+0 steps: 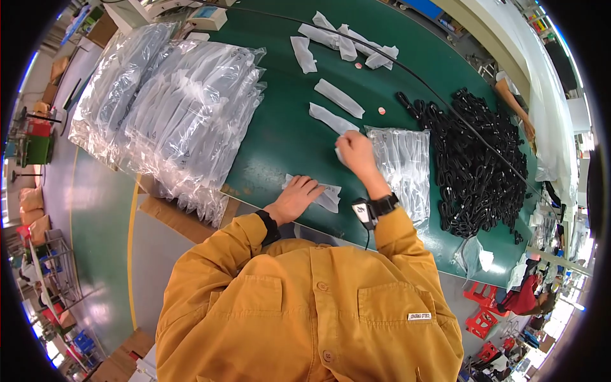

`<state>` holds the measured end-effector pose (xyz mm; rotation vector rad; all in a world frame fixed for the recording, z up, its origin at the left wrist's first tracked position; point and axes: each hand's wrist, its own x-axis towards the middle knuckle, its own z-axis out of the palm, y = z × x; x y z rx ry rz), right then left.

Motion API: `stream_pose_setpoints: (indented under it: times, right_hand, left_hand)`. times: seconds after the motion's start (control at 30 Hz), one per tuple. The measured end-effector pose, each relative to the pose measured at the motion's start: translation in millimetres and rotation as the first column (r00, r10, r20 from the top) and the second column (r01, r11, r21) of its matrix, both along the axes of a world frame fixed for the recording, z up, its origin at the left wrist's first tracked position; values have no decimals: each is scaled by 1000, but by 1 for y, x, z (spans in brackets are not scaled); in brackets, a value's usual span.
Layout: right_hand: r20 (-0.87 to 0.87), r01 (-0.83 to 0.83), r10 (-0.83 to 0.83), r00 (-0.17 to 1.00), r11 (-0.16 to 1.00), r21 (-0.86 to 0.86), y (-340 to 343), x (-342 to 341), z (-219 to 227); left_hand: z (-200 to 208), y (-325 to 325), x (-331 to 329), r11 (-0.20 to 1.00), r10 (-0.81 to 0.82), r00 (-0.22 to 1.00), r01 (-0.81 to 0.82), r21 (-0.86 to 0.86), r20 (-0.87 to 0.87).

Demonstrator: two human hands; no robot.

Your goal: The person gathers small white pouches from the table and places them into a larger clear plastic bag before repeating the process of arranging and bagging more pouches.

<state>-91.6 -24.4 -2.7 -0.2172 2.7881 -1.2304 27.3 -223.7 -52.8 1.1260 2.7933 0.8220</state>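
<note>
My left hand (296,198) lies with its fingers stretched over a narrow white translucent plastic bag (328,199) near the table's front edge. Beyond it and to the right, my right hand (358,155) is closed like a fist. A bit of white shows at its fingertips, but I cannot make out what it is. Just past that hand lies another narrow white bag (331,119), with a similar bag (339,99) behind it. To the right of my right hand rests a row of filled clear bags (402,165) in a bundle.
A large heap of coiled black cables (477,165) covers the right of the green table (267,159). Tall stacks of clear-bagged goods (191,108) stand at left. More white bags (344,41) lie at the back. A black cord (407,69) crosses overhead. Another person's arm (514,105) reaches in at far right.
</note>
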Motion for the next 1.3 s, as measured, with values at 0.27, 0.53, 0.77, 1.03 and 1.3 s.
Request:
stream_pose_setpoints:
  times: [0.27,0.53,0.77,1.03,1.3]
  right_hand:
    - [-165,-109,124,978,989,96,11,30,-32]
    - [-86,-174,193,978,967,187,16,49,-53]
    - [-54,-210,207,977,976,-50,8,48,-28]
    - [-300,241,-161,940,937,254,16,-20,-64]
    - [-278,45,-67,958,995,-84,7,-26,14]
  left_hand:
    - [-4,-1,10,997,10,999,-15,81,54]
    - [16,8,-11,997,22,993,-13,74,-115]
    - [5,4,-19,996,0,999,-4,-90,-51]
    - [-1,10,-20,997,-24,998,20,-78,-52]
    - [-6,8,-15,998,-2,998,-3,-65,-70]
